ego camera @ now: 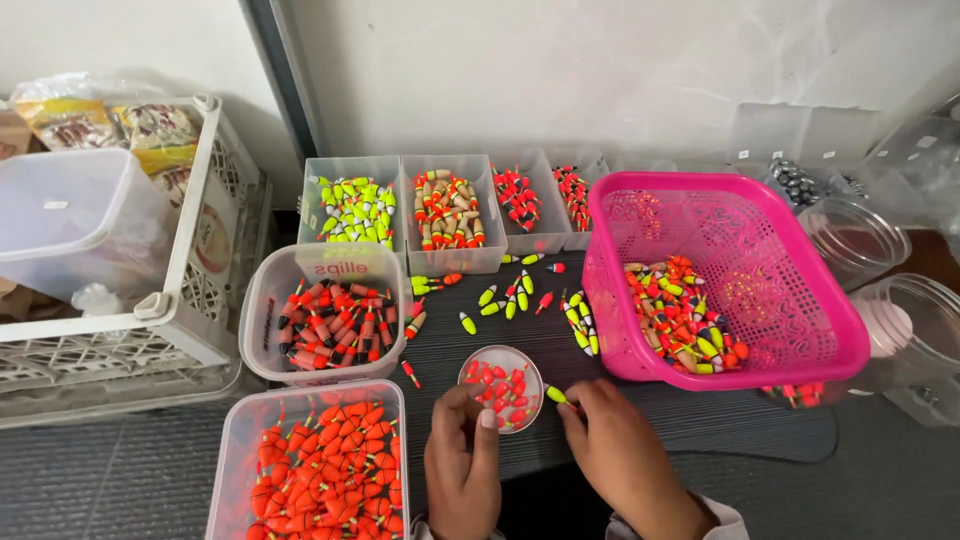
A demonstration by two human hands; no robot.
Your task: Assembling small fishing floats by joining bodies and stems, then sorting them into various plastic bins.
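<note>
**Sorting small fishing floats by colour at the mat**

The right hand (625, 455) pinched a yellow-green float (556, 395) between thumb and forefinger, its tip just clear of the fingers. Just left of that pinch sat a small round clear dish (501, 385) holding red floats, and the left hand (462, 462) rested at the dish's near rim, fingers curled together; whether it held anything could not be told.

Beyond the pinch, loose floats (520, 295) of mixed colours lay scattered on the dark mat (640, 400). Up and to the right stood a pink basket (800, 250) with a heap of unsorted pieces. Far beyond it, a row of clear bins held sorted colours, the yellow-green ones in the leftmost bin (353, 212). To the left stood two tubs of red-and-black (330, 325) and orange pieces (320, 470).

By judgement, the step was picking one piece out for sorting. The held float did not match the red ones in the dish, so placing it would call for a long reach over the scattered pieces to the yellow-green bin, without brushing the dish.
</note>
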